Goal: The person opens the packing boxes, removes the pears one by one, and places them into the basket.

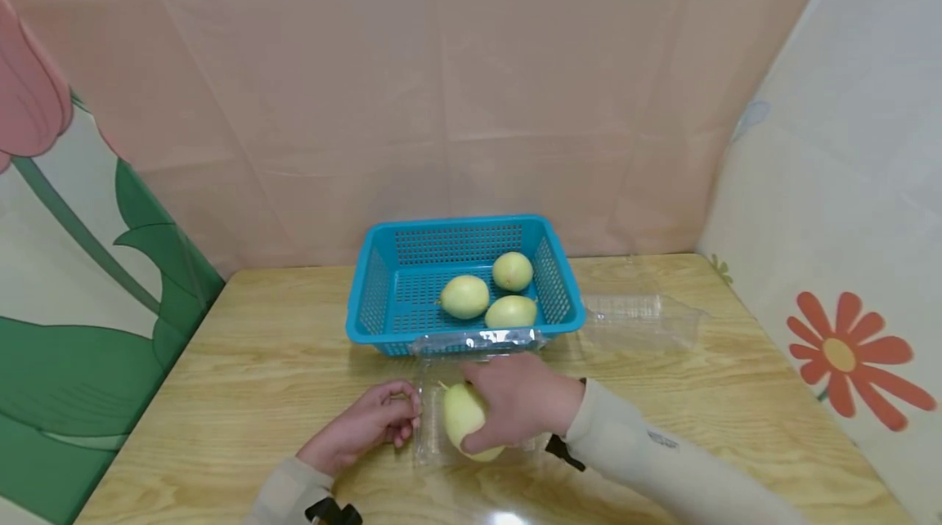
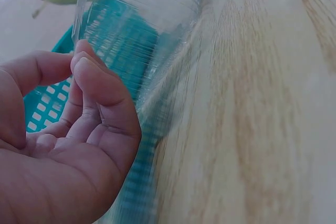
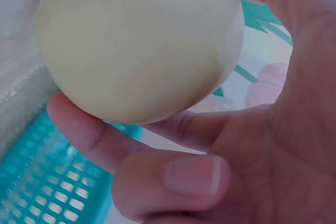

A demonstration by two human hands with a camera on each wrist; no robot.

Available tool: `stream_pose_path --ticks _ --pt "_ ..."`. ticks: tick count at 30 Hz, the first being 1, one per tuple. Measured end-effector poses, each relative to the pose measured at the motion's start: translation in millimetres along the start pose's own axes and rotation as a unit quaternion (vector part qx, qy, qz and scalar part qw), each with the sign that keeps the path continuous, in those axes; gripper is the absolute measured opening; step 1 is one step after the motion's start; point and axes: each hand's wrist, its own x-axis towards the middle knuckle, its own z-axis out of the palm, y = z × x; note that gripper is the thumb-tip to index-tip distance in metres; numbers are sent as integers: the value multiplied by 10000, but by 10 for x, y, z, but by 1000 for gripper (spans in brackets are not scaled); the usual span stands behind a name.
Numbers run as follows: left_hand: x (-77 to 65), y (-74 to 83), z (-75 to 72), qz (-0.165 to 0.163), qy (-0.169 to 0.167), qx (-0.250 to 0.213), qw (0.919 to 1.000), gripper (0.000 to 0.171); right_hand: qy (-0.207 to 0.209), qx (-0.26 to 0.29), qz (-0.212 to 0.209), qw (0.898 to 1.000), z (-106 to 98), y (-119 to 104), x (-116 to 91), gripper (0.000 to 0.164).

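My right hand (image 1: pixel 518 401) grips a pale yellow-green pear (image 1: pixel 462 415) between thumb and fingers, over a clear plastic container (image 1: pixel 430 453). In the right wrist view the pear (image 3: pixel 142 45) fills the upper part, with fingers curled around its side. My left hand (image 1: pixel 371 421) is at the container's left side; in the left wrist view its thumb and fingertips pinch the clear rim (image 2: pixel 83 9). Behind the container stands a blue plastic basket (image 1: pixel 459 224) holding three pears: one at left (image 1: pixel 465 297), one at back (image 1: pixel 512 271), one in front (image 1: pixel 511 312).
Another clear plastic piece (image 1: pixel 640 320) lies on the wooden table (image 1: pixel 280 345), right of the basket. A pinkish backdrop (image 1: pixel 331 100) rises behind the table, with flower-printed sheets on both sides.
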Motion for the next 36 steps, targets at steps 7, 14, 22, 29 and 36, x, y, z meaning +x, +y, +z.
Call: stream_pose_path --ticks 7,14,22,29,36 --pt "-10 -2 1 16 38 83 10000 7 11 253 3 9997 -171 10 -132 47" --pt "-34 -2 -1 -21 96 154 9998 8 138 179 -88 9997 -202 63 -236 47" --pt "-83 -7 -38 14 241 153 9996 10 57 339 -7 9994 -249 187 -335 48" --pt "-113 -19 -98 1 308 159 9994 11 43 592 -96 9982 -343 351 -433 49" --pt "-150 -3 -128 -83 291 182 9994 10 -178 930 246 9952 -553 528 -562 50"
